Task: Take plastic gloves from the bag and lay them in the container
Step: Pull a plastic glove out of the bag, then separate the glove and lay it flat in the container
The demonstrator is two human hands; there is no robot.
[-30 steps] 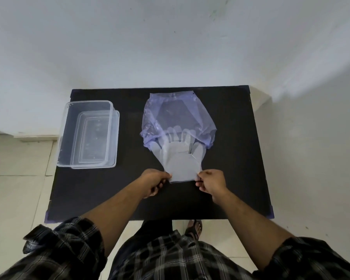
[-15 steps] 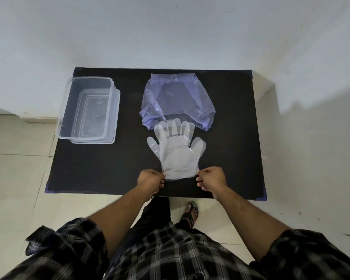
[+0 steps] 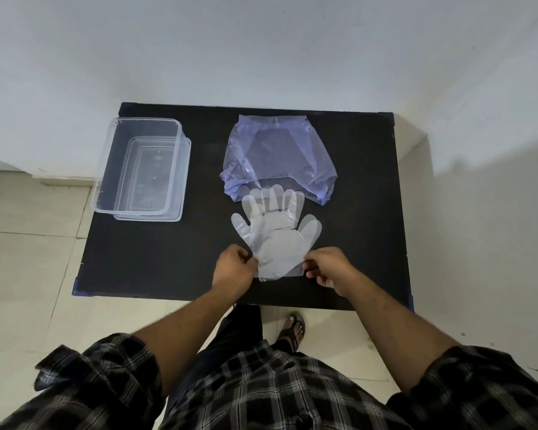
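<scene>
Head view: since a second ago, plastic gloves point(image 3: 275, 240) drawn fully clear of bag point(image 3: 278, 156); earlier fingers sat inside bag mouth, now only fingertips overlap its near edge. Gloves lie flat on black table point(image 3: 156, 259), stacked, cuffs toward person. Left hand point(image 3: 235, 268) pinches left cuff corner; right hand point(image 3: 328, 266) pinches right cuff corner. Clear container point(image 3: 142, 169) stands empty at table's left, well apart from gloves. Bag flat, purple-tinted, behind gloves.
</scene>
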